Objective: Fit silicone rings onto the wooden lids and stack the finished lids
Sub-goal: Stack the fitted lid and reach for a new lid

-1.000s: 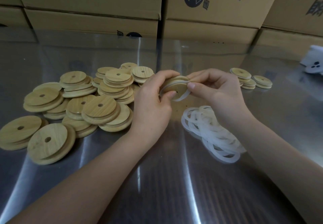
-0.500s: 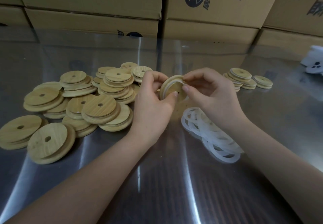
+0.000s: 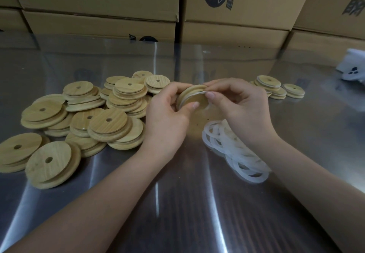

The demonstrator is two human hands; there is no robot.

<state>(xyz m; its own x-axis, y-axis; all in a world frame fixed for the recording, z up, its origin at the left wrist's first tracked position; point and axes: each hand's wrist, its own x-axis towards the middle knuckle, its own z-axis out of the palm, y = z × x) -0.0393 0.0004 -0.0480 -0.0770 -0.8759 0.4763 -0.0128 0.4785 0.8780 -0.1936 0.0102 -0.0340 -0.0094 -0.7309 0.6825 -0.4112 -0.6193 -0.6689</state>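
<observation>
Round pale wooden lid (image 3: 194, 100) held on edge over the shiny metal surface (image 3: 177, 203), left hand (image 3: 166, 114) and right hand (image 3: 244, 110) pinching its rim, white silicone rings (image 3: 237, 154) partly under right wrist, lid heap (image 3: 107, 123) left, cardboard boxes (image 3: 98, 0) behind

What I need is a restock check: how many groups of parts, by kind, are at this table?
Heap of loose wooden lids: 1
Heap of silicone rings: 1
Group of stacked lids, far right: 1
Held lid, in left hand and right hand: 1
Total: 4

Bare forearms (image 3: 110, 193) and hands (image 3: 166, 122) show short, rounded fingernails (image 3: 195, 105).
</observation>
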